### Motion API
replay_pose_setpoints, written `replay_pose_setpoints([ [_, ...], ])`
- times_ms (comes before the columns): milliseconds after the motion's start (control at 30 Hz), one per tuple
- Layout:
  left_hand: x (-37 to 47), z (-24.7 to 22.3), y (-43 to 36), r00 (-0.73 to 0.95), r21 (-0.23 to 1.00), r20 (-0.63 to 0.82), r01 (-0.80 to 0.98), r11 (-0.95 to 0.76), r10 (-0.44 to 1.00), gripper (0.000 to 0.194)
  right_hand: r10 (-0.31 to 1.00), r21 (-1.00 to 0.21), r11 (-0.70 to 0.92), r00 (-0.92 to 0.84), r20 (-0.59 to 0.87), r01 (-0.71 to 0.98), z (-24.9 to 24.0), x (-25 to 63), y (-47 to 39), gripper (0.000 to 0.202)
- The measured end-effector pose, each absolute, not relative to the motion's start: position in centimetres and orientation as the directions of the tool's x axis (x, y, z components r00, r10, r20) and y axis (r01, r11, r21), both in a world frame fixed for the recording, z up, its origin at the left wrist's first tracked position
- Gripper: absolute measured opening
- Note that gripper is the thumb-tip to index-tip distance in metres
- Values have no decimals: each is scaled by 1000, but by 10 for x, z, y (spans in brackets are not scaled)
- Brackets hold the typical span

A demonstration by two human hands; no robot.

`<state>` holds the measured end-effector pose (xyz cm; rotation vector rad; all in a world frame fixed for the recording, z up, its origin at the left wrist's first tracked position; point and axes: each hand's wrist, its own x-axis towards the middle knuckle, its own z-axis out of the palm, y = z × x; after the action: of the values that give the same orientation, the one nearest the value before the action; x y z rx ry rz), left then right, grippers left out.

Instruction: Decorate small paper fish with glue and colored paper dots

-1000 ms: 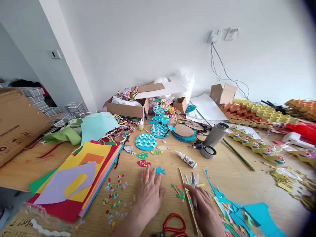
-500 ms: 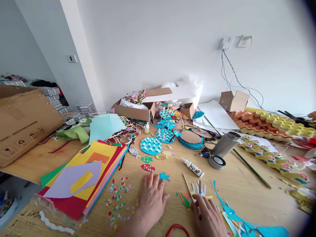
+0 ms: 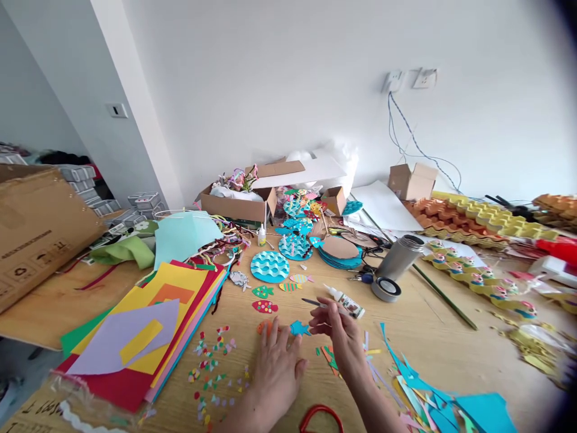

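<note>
My left hand [image 3: 277, 367] lies flat on the table, fingers spread. Its fingertips rest over an orange paper fish [image 3: 265, 328], partly hidden under them. To the right of those fingertips is a blue paper fish [image 3: 299, 328]. My right hand [image 3: 339, 334] is raised just right of the blue fish, fingers closed around a slim pen-like tool [image 3: 311, 302] whose dark pointed tip faces left. The rest of the tool is largely hidden by the hand. Beyond it lies a white glue bottle [image 3: 349, 302]. A red dotted paper fish [image 3: 265, 307] and a green one [image 3: 262, 291] sit farther back.
Coloured paper sheets [image 3: 130, 337] are stacked at left, with small confetti pieces [image 3: 216, 361] beside them. Blue paper scraps [image 3: 482, 409] and red handles [image 3: 321, 415] lie near the front. A wavy blue disc [image 3: 269, 267], a metal flask [image 3: 399, 257] and a tape roll [image 3: 386, 289] stand behind.
My right hand has lifted from the paper scraps and moved up and left, the tool now turned sideways. The wooden stick no longer shows beside the scraps. My left hand stays by the orange fish.
</note>
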<state>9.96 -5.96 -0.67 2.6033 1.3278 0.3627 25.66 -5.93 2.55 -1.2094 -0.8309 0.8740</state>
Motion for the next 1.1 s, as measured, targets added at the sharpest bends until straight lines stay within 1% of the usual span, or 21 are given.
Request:
replay_pose_setpoints([
  [33, 99, -6, -60, 564, 282, 141, 765, -579, 814, 40, 906, -971, 111, 423, 12, -211, 22, 254, -54, 52],
  [100, 99, -3, -60, 557, 290, 155, 764, -576, 816, 38, 912, -937, 86, 406, -63, -338, 11, 251, -49, 51],
  [200, 99, 0, -60, 550, 312, 127, 768, -559, 826, 38, 909, -901, 79, 402, -110, -426, -3, 251, -47, 52],
  [300, 99, 2, -61, 548, 302, 117, 775, -555, 828, 40, 905, -889, 100, 412, -106, -448, -9, 252, -47, 50],
  [400, 99, 0, -61, 558, 278, 129, 773, -570, 820, 40, 900, -894, 114, 427, -92, -433, -10, 251, -45, 40],
  [533, 99, -2, -62, 572, 241, 138, 772, -587, 809, 39, 890, -894, 70, 432, -144, -442, -13, 252, -44, 35],
  [667, 100, -3, -63, 572, 216, 150, 777, -591, 806, 39, 924, -850, 14, 332, -190, -526, -15, 253, -46, 40],
  [733, 100, -3, -63, 571, 212, 159, 777, -593, 805, 39, 936, -842, -23, 285, -208, -539, -15, 253, -47, 41],
  [833, 100, -3, -64, 571, 221, 157, 775, -592, 806, 40, 936, -890, -9, 310, -167, -455, -12, 250, -48, 38],
  [967, 100, -1, -64, 572, 237, 135, 774, -587, 809, 42, 930, -972, 46, 365, -42, -229, -10, 246, -45, 36],
  [1100, 100, 0, -65, 574, 240, 125, 774, -586, 809, 41, 933, -1000, 3, 359, -8, -31, -16, 248, -43, 39],
])
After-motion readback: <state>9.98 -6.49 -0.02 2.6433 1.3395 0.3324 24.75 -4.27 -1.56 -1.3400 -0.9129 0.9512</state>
